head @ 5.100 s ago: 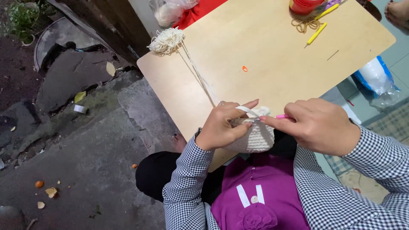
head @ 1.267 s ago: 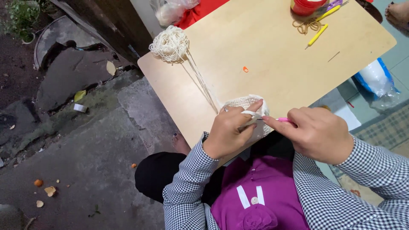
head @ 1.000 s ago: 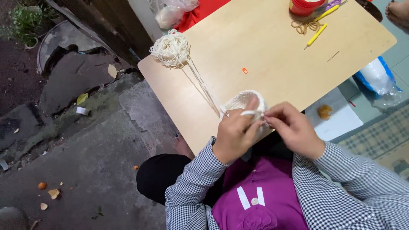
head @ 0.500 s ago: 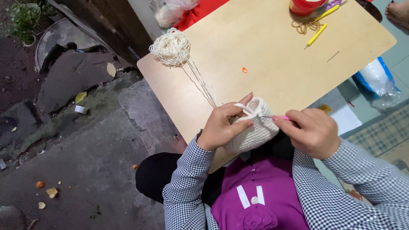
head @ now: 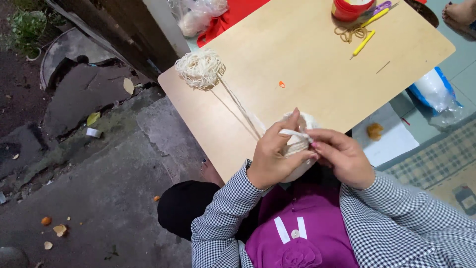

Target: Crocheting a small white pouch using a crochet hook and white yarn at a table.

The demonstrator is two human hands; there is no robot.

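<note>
Your left hand point(head: 274, 161) is clamped on the cream crochet piece point(head: 296, 145). Your right hand point(head: 342, 158), just beside it, pinches the work closed. The yarn strand point(head: 238, 105) runs up-left to the yarn ball point(head: 199, 68).

Two forearms in checked sleeves reach forward and meet close together. The left hand point(head: 275, 161) is curled, index finger raised and thumb pressed inward; the right hand point(head: 344, 159) touches it, fingertips seemingly pinched, though its grip is partly hidden.
</note>
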